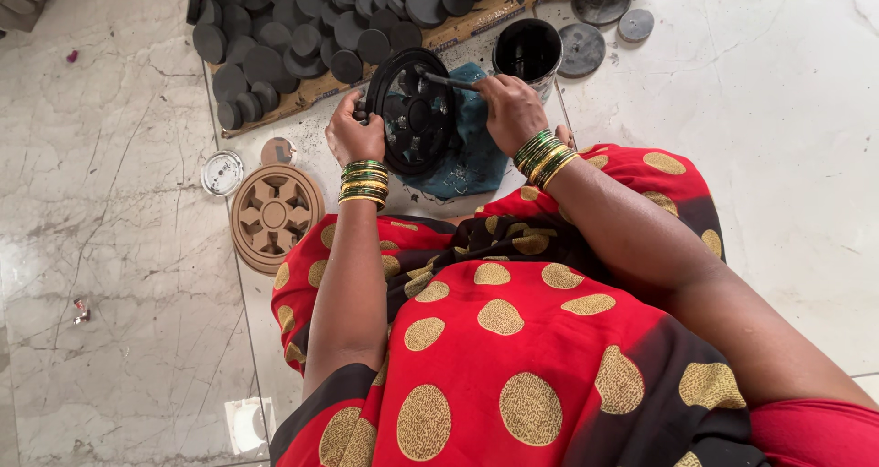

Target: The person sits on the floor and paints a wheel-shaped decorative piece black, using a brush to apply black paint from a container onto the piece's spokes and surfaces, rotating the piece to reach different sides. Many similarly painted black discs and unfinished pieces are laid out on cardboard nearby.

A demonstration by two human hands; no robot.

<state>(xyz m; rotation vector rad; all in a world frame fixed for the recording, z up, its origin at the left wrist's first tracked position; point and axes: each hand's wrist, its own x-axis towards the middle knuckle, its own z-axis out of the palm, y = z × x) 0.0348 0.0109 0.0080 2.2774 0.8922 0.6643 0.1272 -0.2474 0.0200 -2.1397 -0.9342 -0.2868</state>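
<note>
My left hand (pixel 355 135) grips the left rim of a round black cut-out wheel piece (pixel 412 110), holding it tilted on edge over a dark teal cloth (pixel 472 160). My right hand (pixel 509 110) holds a thin brush (pixel 449 81) whose tip rests on the upper part of the black piece. A black paint can (pixel 527 49) stands open just beyond my right hand. Both wrists wear green and gold bangles. My lap in red cloth with gold dots fills the lower frame.
An unpainted brown wheel piece (pixel 273 215) lies on the floor at left, beside a small silver lid (pixel 222 172). Several black discs (pixel 302 27) dry on a cardboard sheet at the top. Two grey discs (pixel 604 9) lie right of the can. Marble floor surrounds everything.
</note>
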